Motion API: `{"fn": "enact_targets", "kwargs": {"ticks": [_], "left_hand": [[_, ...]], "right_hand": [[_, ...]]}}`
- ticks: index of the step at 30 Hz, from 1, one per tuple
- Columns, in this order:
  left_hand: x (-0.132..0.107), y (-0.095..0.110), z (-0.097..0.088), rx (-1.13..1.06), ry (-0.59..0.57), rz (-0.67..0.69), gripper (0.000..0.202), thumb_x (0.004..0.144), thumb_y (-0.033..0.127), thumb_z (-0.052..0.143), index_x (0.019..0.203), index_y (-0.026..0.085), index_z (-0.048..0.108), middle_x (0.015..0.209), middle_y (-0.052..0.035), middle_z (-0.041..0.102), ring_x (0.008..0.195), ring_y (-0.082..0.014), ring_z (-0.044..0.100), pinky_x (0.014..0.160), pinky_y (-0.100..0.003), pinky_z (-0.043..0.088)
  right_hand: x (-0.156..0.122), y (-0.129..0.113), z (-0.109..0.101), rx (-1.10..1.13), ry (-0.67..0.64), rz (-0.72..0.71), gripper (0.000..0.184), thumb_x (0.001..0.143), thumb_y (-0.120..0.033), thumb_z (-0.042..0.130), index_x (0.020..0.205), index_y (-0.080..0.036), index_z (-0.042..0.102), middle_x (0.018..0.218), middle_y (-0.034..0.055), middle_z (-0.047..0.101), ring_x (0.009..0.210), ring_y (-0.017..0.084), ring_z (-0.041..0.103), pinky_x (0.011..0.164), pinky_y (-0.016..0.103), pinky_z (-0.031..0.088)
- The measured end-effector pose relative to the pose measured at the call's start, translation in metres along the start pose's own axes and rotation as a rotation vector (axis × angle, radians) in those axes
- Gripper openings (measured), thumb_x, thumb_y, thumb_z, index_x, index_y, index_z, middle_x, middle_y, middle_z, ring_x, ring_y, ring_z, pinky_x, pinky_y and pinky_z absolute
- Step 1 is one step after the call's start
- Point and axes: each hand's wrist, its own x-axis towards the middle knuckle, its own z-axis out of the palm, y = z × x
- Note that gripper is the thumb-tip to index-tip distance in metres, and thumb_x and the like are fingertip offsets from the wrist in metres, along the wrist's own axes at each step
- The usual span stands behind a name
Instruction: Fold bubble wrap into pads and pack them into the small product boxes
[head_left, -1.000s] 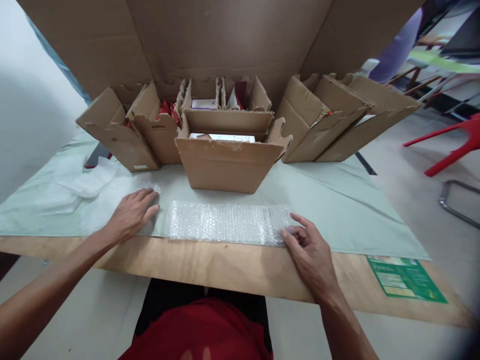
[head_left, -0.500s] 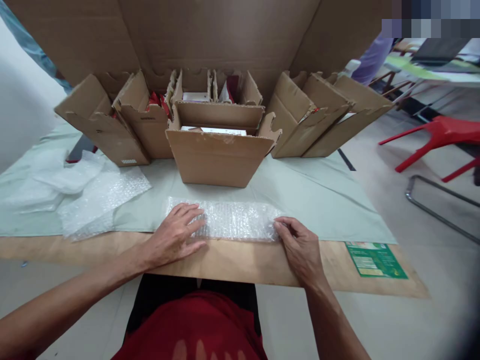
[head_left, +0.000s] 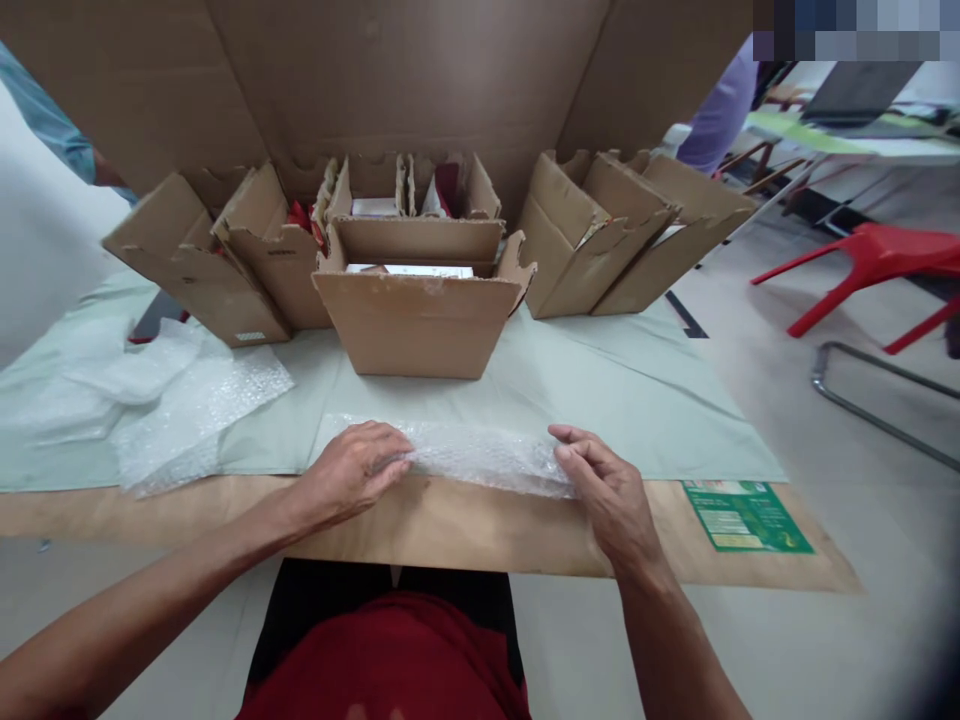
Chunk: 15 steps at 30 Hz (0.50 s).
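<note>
A folded strip of clear bubble wrap (head_left: 487,455) lies along the front of the table, partly over the green cloth and partly at the bare wood. My left hand (head_left: 367,462) is closed on its left part, thumb below and fingers curled over the top. At the right end, my right hand (head_left: 600,475) pinches the wrap between thumb and fingers. Whether anything lies inside the folds I cannot tell. Just beyond the strip stands an open cardboard box (head_left: 416,325) with a white item (head_left: 409,271) in it.
More bubble wrap sheets (head_left: 202,395) lie at the left. Several open cardboard bins (head_left: 589,235) line the back before a tall cardboard panel (head_left: 420,80). A green printed card (head_left: 746,518) is at the right front. A red stool (head_left: 870,265) stands on the floor. People's sleeves (head_left: 716,110) show behind.
My left hand has gone from resting spread on the wrap to gripping it. The strip looks narrower and more folded, its right end slightly nearer me. The view has shifted a little.
</note>
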Motion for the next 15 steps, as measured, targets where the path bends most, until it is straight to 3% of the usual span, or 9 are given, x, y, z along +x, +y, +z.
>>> {"fn": "enact_targets", "kwargs": {"ticks": [4,8,12,15], "left_hand": [[0.009,0.003,-0.014,-0.067,-0.164,-0.043,0.025,0.100,0.026,0.050,0.102,0.021,0.074,0.109,-0.0077,0.077,0.104,-0.0240,0.069,0.091,-0.041,0.054],[0.017,0.004,-0.025,-0.101,-0.236,-0.115,0.028,0.099,0.031,0.050,0.096,0.022,0.076,0.112,-0.0073,0.077,0.104,-0.0250,0.068,0.092,-0.042,0.051],[0.025,0.001,-0.036,-0.256,-0.331,-0.196,0.028,0.096,0.036,0.052,0.103,0.024,0.077,0.118,-0.0065,0.077,0.108,-0.0251,0.068,0.095,-0.040,0.050],[0.029,0.001,-0.039,-0.288,-0.296,-0.314,0.032,0.096,0.040,0.050,0.102,0.022,0.076,0.110,-0.0064,0.078,0.103,-0.0249,0.070,0.089,-0.037,0.051]], "right_hand": [[0.006,0.002,-0.003,0.093,-0.037,0.040,0.036,0.085,-0.050,0.069,0.066,-0.021,0.062,0.113,0.0100,0.072,0.111,0.029,0.063,0.093,0.039,0.044],[0.015,-0.001,-0.005,0.130,-0.058,0.061,0.035,0.080,-0.052,0.073,0.064,-0.021,0.065,0.108,0.0096,0.075,0.109,0.029,0.063,0.092,0.040,0.045],[0.022,-0.001,-0.009,0.109,-0.117,0.086,0.035,0.078,-0.056,0.074,0.067,-0.022,0.071,0.106,0.0088,0.077,0.106,0.030,0.065,0.091,0.042,0.047],[0.023,0.000,-0.014,0.074,-0.124,0.071,0.036,0.078,-0.058,0.074,0.072,-0.022,0.073,0.105,0.0087,0.078,0.107,0.031,0.066,0.094,0.044,0.048]]}}
